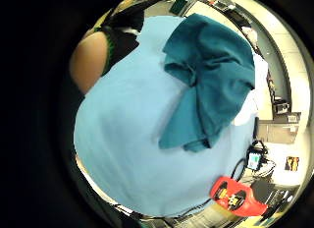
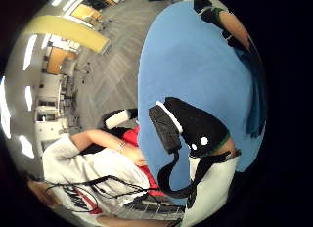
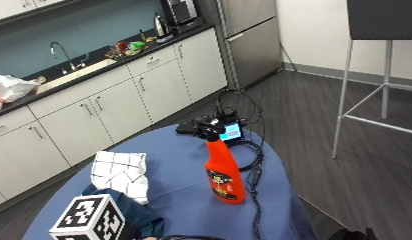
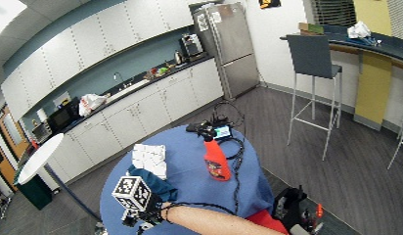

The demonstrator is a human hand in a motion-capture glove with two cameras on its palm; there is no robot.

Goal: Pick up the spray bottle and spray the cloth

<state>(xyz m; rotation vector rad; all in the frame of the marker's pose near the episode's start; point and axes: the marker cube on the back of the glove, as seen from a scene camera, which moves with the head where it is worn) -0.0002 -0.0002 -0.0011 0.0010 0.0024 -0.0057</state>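
One red spray bottle (image 3: 224, 174) stood upright near the middle of the round blue-covered table (image 3: 179, 165), well apart from the gloved right hand (image 4: 144, 214), which hovered above the crumpled teal cloth (image 1: 208, 83); its finger posture could not be told.

Spray bottle (image 3: 223, 172) upright mid-table (image 3: 179, 165); cloth (image 1: 208, 78) near the table's edge, well apart; small screen device (image 3: 230, 132) behind the bottle.
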